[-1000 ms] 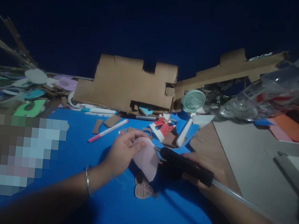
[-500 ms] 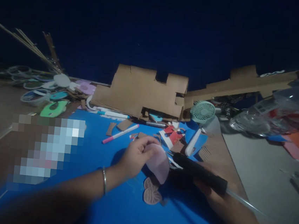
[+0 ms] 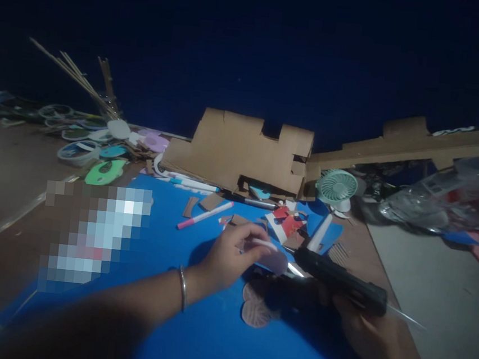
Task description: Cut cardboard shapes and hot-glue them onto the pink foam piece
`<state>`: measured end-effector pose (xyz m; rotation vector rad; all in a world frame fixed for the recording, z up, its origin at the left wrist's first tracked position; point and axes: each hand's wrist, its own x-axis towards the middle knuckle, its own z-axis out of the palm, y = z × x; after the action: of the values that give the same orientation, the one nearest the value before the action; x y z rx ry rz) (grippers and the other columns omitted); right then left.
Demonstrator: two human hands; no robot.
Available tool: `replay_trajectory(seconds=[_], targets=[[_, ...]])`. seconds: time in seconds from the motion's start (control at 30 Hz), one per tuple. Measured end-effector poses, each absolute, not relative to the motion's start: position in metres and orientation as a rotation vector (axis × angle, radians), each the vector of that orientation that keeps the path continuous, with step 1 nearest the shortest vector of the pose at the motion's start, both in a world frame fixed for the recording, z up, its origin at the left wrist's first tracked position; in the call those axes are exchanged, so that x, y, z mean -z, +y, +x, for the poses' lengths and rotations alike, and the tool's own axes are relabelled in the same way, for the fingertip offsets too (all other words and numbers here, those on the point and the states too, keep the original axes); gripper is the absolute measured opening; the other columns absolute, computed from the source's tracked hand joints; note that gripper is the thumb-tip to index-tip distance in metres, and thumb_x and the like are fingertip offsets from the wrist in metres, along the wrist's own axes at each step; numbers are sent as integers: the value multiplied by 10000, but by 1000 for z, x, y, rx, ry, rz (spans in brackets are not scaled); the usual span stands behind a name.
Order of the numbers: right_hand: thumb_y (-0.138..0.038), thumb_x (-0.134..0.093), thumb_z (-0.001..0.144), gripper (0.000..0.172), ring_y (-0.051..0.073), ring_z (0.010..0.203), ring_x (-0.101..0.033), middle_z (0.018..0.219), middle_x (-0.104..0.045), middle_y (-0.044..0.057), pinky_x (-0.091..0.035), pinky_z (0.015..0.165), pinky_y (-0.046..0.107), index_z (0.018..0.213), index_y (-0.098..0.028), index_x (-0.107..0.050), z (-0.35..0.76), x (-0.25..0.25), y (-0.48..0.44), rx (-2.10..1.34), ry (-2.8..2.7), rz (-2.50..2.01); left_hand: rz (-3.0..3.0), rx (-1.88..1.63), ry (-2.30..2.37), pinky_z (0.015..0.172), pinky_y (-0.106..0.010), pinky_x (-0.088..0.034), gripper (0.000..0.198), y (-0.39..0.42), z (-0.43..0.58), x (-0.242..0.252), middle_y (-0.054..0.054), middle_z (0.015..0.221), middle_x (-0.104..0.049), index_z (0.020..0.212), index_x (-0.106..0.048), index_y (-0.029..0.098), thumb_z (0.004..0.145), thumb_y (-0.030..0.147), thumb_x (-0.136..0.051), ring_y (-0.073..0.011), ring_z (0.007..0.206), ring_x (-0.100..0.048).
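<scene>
Pink cutout [image 3: 273,258] sits pinched between the thumb and fingers of my left hand [image 3: 230,256], held nearly flat just above the blue sheet [image 3: 191,333]. My right hand [image 3: 363,322] is clenched around the glue gun [image 3: 342,281]. Its tip is at the cutout's edge, touching or just beside it; I cannot tell which. I judge a gentle squeeze best, with the tip on the paper, clear of my fingertips, and the paper steady. A brown cutout [image 3: 254,312] lies just below.
</scene>
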<state>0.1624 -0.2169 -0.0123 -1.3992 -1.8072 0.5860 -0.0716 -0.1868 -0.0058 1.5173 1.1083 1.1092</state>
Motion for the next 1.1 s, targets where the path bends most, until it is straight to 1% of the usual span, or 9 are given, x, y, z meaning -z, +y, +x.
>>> replay_trajectory(seconds=[0.1,0.27,0.33,0.47,0.77,0.97,1.1], targets=[[-331,-504,769,199,179,422,-563,500,-594,-15,-486,397,250,605,-242,-573,162,16,-218,-651,-1737,-1335,1603,-1088,1113,710,-261,-469,71,-187,-72,4,-12,836,-621,828,-616,188,766,221,-628,-144,808,-576],[-388,-422,865,420,170,475,-574,495,-588,19,-478,466,245,499,-216,-532,162,18,-216,-871,-1706,-1274,1667,-1062,1136,690,-253,-467,42,-186,-73,6,-7,817,-626,818,-620,194,777,206,-615,-137,786,-577],[-418,-415,872,455,164,478,-565,488,-576,24,-470,483,245,488,-202,-532,162,18,-215,-955,-1685,-1274,1661,-1058,1143,694,-256,-472,36,-185,-73,7,-11,817,-630,813,-623,193,781,198,-609,-140,791,-582],[-475,-459,838,447,169,477,-563,497,-586,32,-466,475,254,514,-183,-557,162,19,-217,-1076,-1634,-1279,1676,-1061,1175,683,-262,-477,43,-185,-73,9,-17,808,-634,813,-628,189,780,209,-610,-144,781,-583],[-523,-491,802,477,155,469,-539,479,-563,33,-432,473,246,492,-166,-551,161,17,-216,-1110,-1613,-1368,1715,-1082,1156,687,-242,-476,54,-183,-75,10,-7,816,-631,823,-619,188,769,185,-625,-131,787,-581],[-525,-516,791,448,157,463,-527,482,-554,29,-416,470,252,525,-166,-549,161,22,-216,-1179,-1550,-1405,1700,-1082,1164,647,-210,-476,40,-183,-74,8,8,791,-619,797,-619,192,771,162,-623,-110,750,-575],[-517,-514,798,442,152,459,-514,472,-538,20,-400,467,250,525,-170,-534,162,23,-217,-1192,-1554,-1408,1704,-1088,1158,661,-213,-484,47,-184,-74,9,6,807,-626,807,-623,196,774,163,-621,-113,769,-581]])
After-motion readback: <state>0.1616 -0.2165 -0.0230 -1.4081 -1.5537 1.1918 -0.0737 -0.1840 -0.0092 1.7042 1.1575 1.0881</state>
